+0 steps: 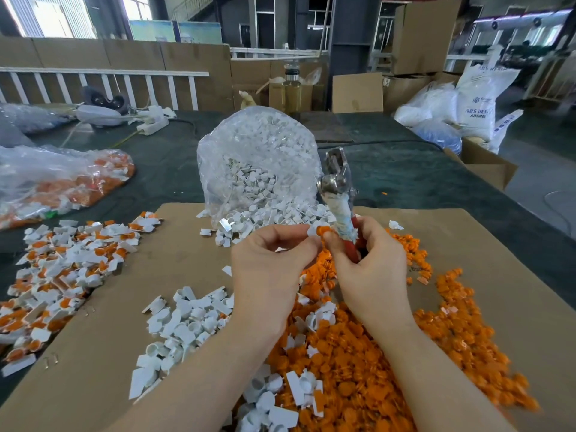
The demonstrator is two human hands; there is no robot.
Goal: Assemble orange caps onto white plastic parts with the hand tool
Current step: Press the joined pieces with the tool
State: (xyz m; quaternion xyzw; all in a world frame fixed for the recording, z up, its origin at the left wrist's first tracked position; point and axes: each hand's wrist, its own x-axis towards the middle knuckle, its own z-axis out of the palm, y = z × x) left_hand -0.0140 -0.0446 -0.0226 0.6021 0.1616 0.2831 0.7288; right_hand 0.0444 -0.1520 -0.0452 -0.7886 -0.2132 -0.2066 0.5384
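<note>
My left hand pinches a white plastic part at its fingertips. My right hand grips the red handle of the hand tool, whose metal head points up and whose upper handle is wrapped in white tape. The thumb and forefinger of that hand also pinch an orange cap against the white part. Loose orange caps are heaped under both forearms. Loose white parts lie to the left of the heap.
A clear bag of white parts stands open behind my hands. Assembled white-and-orange pieces are piled at the left on the brown cardboard sheet. Another bag with orange pieces lies at the far left. A glass bottle stands at the back.
</note>
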